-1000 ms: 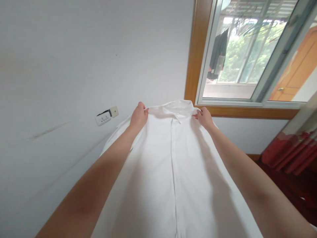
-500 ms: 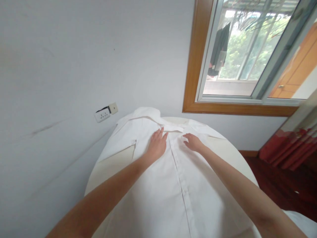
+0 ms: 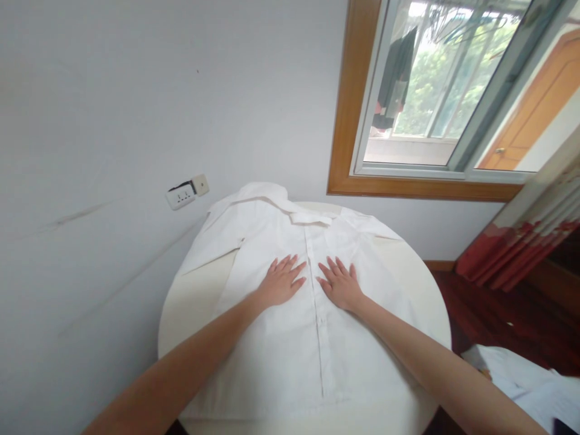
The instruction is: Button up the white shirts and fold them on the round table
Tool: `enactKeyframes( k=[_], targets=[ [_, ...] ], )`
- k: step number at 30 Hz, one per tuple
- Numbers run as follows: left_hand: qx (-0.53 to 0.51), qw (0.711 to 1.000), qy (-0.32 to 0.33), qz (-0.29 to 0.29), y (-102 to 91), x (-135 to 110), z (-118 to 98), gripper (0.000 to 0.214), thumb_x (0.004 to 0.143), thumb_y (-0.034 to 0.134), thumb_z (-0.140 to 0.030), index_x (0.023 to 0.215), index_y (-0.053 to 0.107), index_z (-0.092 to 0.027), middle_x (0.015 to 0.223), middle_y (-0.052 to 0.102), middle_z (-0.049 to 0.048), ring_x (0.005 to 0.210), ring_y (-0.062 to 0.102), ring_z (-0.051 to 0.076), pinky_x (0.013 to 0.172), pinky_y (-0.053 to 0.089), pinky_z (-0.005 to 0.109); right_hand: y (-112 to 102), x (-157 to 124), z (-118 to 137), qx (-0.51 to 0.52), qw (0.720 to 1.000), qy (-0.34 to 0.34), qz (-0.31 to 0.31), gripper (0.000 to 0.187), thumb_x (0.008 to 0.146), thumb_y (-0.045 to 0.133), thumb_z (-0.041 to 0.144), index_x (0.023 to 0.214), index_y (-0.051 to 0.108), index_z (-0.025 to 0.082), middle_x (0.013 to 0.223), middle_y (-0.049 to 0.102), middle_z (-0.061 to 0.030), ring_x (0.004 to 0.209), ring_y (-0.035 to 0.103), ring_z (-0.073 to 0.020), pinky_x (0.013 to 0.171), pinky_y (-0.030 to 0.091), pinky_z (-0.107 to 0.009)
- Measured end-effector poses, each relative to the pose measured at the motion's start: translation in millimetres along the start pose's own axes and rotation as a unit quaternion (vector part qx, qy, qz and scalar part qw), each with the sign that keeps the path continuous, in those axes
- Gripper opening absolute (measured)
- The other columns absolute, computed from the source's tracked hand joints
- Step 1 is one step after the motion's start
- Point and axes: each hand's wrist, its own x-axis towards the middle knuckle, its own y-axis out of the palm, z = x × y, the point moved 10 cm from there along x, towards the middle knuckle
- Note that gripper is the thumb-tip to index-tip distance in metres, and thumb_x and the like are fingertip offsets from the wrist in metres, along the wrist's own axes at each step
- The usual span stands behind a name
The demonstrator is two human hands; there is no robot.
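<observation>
A white button-up shirt (image 3: 272, 338) lies spread front side up over a round cream table (image 3: 185, 314), its collar (image 3: 312, 216) toward the wall. My left hand (image 3: 281, 283) rests flat on the chest of the shirt, left of the button placket, with fingers spread. On the other side of the placket, my right hand (image 3: 341, 285) also lies flat with its fingers apart. Neither hand grips the cloth. One short sleeve (image 3: 212, 241) reaches out to the left, and the other sleeve (image 3: 376, 226) to the right.
Behind the table stands a pale wall with a power socket (image 3: 181, 196). A wood-framed window (image 3: 421, 188) is at the upper right, beside a red and cream curtain (image 3: 502, 248). More white cloth (image 3: 521, 374) lies at the lower right, above a dark red floor (image 3: 471, 311).
Both hands have moved down from near the collar to the chest of the shirt, and their fingers have flattened out. The view has shifted, showing the shirt's hem and more white cloth at right.
</observation>
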Motion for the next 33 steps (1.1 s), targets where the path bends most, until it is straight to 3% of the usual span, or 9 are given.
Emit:
enactKeyframes(
  k=[4,7,10,13,16,19,22,27,33],
  targets=[
    [0.006,0.998,0.004,0.069,6.8,6,1,0.054,0.090,0.030,-0.053,0.140,0.032,-0.034,0.150,0.025,0.0039,0.138,0.022,0.028,0.110,0.014,0.052,-1,-1,3,0.002,1.000,0.022,0.020,0.057,0.092,0.019,0.055,0.144,0.023,0.033,0.153,0.015,-0.0043,0.140,0.007,-0.0295,0.105,0.005,-0.060],
    [0.019,0.994,-0.021,0.110,14.0,13,-1,0.055,0.090,0.032,-0.047,0.140,0.034,-0.026,0.149,0.027,0.0077,0.136,0.026,0.028,0.109,0.021,0.048,-6,4,8,-0.006,1.000,0.010,0.026,0.053,0.093,0.019,0.051,0.143,0.027,0.034,0.153,0.017,-0.0038,0.140,0.009,-0.0295,0.104,0.009,-0.061],
    [0.031,0.995,-0.069,0.062,10.1,16,-3,0.050,0.092,0.027,-0.035,0.138,0.038,-0.017,0.146,0.033,0.0101,0.135,0.029,0.025,0.108,0.025,0.042,-8,9,12,-0.017,1.000,-0.011,0.013,0.048,0.095,0.017,0.042,0.141,0.030,0.034,0.152,0.018,-0.0011,0.140,0.009,-0.0248,0.106,0.007,-0.057],
    [0.029,0.994,-0.101,0.006,5.2,11,-4,0.049,0.093,0.024,-0.036,0.137,0.039,-0.022,0.147,0.033,0.0061,0.136,0.026,0.026,0.110,0.020,0.047,-3,12,8,0.003,1.000,-0.003,0.012,0.048,0.096,0.018,0.041,0.142,0.028,0.035,0.152,0.019,-0.0002,0.139,0.011,-0.0240,0.106,0.008,-0.057],
    [0.007,0.994,-0.107,0.008,7.0,9,-4,0.047,0.092,0.028,-0.036,0.136,0.041,-0.024,0.147,0.034,0.0055,0.135,0.026,0.027,0.109,0.019,0.050,-7,14,7,0.028,1.000,0.006,0.002,0.044,0.094,0.027,0.039,0.136,0.039,0.034,0.149,0.028,-0.0022,0.137,0.018,-0.0258,0.104,0.015,-0.055],
    [-0.025,0.991,-0.131,0.004,4.7,12,-3,0.042,0.088,0.040,-0.029,0.128,0.049,-0.022,0.140,0.043,0.0082,0.130,0.035,0.027,0.106,0.026,0.048,-24,15,9,0.048,0.997,0.028,-0.046,0.033,0.090,0.039,0.033,0.116,0.060,0.027,0.130,0.050,-0.0079,0.121,0.040,-0.0255,0.096,0.029,-0.044],
    [-0.066,0.985,-0.143,-0.068,-10.2,10,-7,0.033,0.084,0.046,-0.021,0.115,0.057,-0.021,0.124,0.056,0.0074,0.117,0.046,0.022,0.102,0.032,0.039,-31,15,16,0.095,0.993,0.023,-0.064,0.025,0.087,0.046,0.034,0.096,0.065,0.020,0.097,0.062,-0.0089,0.092,0.054,-0.0191,0.078,0.037,-0.030],
    [-0.125,0.981,-0.113,-0.099,-18.3,7,-18,0.023,0.081,0.048,-0.014,0.098,0.062,-0.020,0.101,0.062,0.0052,0.101,0.052,0.019,0.094,0.036,0.035,-22,13,21,0.147,0.987,-0.023,-0.067,0.035,0.071,0.065,0.043,0.095,0.059,0.017,0.085,0.059,-0.0045,0.076,0.052,-0.0145,0.069,0.036,-0.024],
    [-0.124,0.982,-0.105,-0.094,-14.2,9,-14,0.019,0.080,0.052,-0.016,0.094,0.064,-0.021,0.097,0.060,0.0052,0.098,0.050,0.019,0.092,0.036,0.034,-20,11,19,0.161,0.983,-0.040,-0.081,0.028,0.067,0.065,0.032,0.091,0.061,0.017,0.084,0.056,-0.0032,0.074,0.051,-0.0129,0.071,0.037,-0.023]
  ],
)
